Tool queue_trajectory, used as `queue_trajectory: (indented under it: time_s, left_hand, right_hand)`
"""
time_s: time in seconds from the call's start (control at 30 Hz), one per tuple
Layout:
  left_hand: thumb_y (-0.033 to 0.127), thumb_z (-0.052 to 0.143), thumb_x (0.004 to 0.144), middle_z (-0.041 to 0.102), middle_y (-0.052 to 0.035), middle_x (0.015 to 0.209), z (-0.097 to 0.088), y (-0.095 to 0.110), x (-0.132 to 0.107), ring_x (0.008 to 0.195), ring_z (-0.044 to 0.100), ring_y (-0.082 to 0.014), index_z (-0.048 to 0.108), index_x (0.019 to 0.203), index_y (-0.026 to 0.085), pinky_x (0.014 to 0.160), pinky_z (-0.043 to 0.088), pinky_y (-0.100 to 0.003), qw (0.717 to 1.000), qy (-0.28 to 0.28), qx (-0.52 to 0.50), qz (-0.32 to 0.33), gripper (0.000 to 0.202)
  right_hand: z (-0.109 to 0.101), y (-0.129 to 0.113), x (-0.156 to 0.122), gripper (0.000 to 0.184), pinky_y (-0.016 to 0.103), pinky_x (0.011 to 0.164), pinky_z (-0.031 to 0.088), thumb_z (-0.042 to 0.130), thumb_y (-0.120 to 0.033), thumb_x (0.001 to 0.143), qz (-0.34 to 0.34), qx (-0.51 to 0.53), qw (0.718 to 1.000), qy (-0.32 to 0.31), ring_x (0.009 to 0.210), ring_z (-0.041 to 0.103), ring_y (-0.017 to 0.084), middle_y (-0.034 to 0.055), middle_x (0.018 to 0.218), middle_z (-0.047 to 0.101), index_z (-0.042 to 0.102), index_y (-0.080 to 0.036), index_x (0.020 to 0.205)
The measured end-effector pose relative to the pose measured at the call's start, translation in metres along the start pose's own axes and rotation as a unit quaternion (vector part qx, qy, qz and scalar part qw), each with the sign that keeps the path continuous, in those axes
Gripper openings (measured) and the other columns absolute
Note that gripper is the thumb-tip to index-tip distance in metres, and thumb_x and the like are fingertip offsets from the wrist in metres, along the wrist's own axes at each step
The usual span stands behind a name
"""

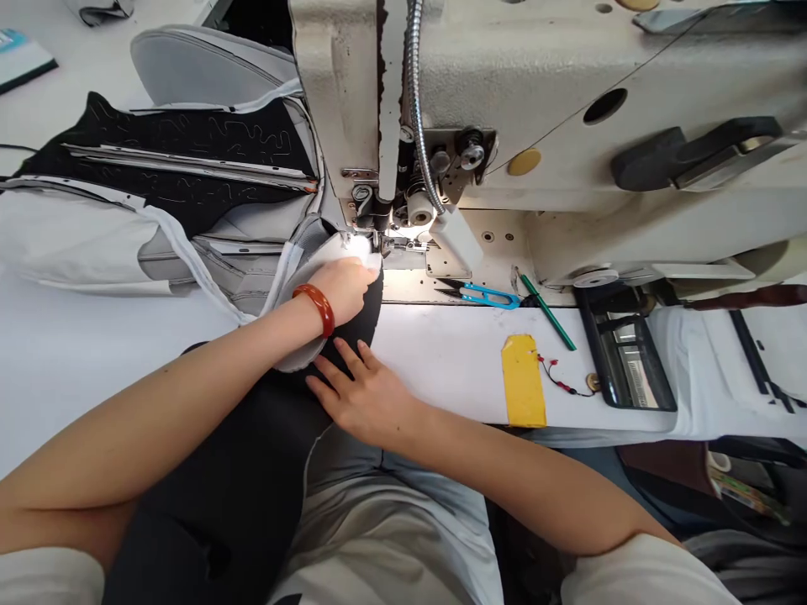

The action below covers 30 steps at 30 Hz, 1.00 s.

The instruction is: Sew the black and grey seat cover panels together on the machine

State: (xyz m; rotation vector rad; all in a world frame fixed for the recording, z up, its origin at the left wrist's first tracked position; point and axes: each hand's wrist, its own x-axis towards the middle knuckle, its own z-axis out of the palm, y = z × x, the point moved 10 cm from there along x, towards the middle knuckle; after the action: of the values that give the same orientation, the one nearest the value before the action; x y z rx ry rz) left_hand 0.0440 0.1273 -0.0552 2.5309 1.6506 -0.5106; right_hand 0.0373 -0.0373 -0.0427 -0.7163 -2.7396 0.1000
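My left hand (345, 286), with a red bangle on the wrist, rests curled on the white-and-black fabric piece (296, 353) right in front of the needle and presser foot (377, 239) of the sewing machine (535, 126). Its fingertips press the fabric edge under the lit needle area. My right hand (362, 391) lies flat with fingers spread on the black part of the fabric, just below the left hand. The fabric runs down over the table edge onto my lap.
A pile of black quilted and grey-white sewn parts (189, 168) lies left of the machine. Blue thread snips (482, 294), a green pencil (547, 313), a yellow tag (523, 380) and a black tray (624, 353) sit on the white table (76, 353) to the right.
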Motion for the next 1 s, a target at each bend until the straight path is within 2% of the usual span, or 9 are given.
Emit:
queue_trajectory:
  time_s: [0.1,0.2,0.37,0.53,0.67,0.87,1.0]
  left_hand:
    - [0.017,0.039,0.093,0.065,-0.0134,0.101,-0.003,0.002,0.01,0.094,0.064,-0.0278,0.066,0.118,0.016,0.075,0.046,-0.035,1.0,0.012,-0.004,-0.002,0.037]
    - [0.018,0.039,0.093,0.064,-0.0139,0.105,-0.009,0.001,0.01,0.097,0.063,-0.0288,0.065,0.121,0.016,0.076,0.046,-0.036,1.0,0.03,-0.001,-0.004,0.038]
    - [0.015,0.043,0.087,0.064,-0.0136,0.103,-0.005,-0.003,0.0,0.089,0.065,-0.0296,0.064,0.123,0.018,0.071,0.047,-0.038,0.999,0.023,0.013,-0.022,0.042]
    - [0.017,0.039,0.089,0.066,-0.0139,0.102,-0.012,-0.003,0.008,0.092,0.064,-0.0286,0.071,0.112,0.016,0.077,0.048,-0.038,0.998,0.055,-0.023,-0.033,0.04]
    - [0.017,0.045,0.083,0.065,-0.0134,0.105,-0.013,-0.003,0.007,0.094,0.064,-0.03,0.07,0.117,0.019,0.074,0.048,-0.038,0.998,0.049,-0.018,-0.042,0.042]
    - [0.015,0.041,0.087,0.066,-0.0125,0.106,-0.012,-0.003,0.01,0.098,0.065,-0.0278,0.068,0.12,0.019,0.079,0.049,-0.037,0.997,0.059,-0.008,-0.047,0.043]
    - [0.013,0.043,0.085,0.068,-0.013,0.108,-0.016,0.007,-0.005,0.1,0.065,-0.0291,0.071,0.107,0.015,0.082,0.052,-0.039,0.996,0.094,0.002,-0.004,0.035]
  right_hand:
    - [0.003,0.008,0.013,0.038,0.062,0.097,0.05,0.039,-0.018,0.1,0.013,0.003,1.0,-0.009,0.125,0.057,0.039,0.0185,0.131,0.063,0.061,-0.011,0.13]
    - [0.004,0.012,0.02,0.037,0.061,0.1,0.048,0.039,-0.018,0.1,0.028,0.016,0.999,-0.02,0.123,0.058,0.036,0.0189,0.126,0.065,0.06,-0.011,0.13]
    - [0.003,-0.003,0.019,0.036,0.043,0.103,0.051,0.039,-0.012,0.1,0.007,0.064,0.998,-0.002,0.12,0.063,0.024,0.0175,0.127,0.067,0.059,-0.004,0.129]
    - [0.001,0.0,0.016,0.036,0.045,0.101,0.053,0.037,-0.009,0.099,0.012,0.029,0.998,0.047,0.117,0.065,0.027,0.0186,0.125,0.067,0.063,-0.002,0.123]
    - [-0.007,0.001,0.012,0.038,0.048,0.096,0.055,0.037,-0.01,0.098,0.019,-0.022,0.996,0.082,0.113,0.067,0.031,0.026,0.123,0.066,0.059,-0.001,0.128]
    - [-0.008,0.011,0.008,0.038,0.048,0.099,0.053,0.038,-0.01,0.097,0.0,-0.016,0.999,0.051,0.116,0.065,0.031,0.0288,0.125,0.063,0.059,-0.002,0.127]
    - [-0.013,0.022,0.005,0.041,0.05,0.1,0.051,0.037,-0.011,0.098,0.022,-0.009,0.999,0.044,0.116,0.065,0.031,0.0319,0.123,0.063,0.055,-0.001,0.134]
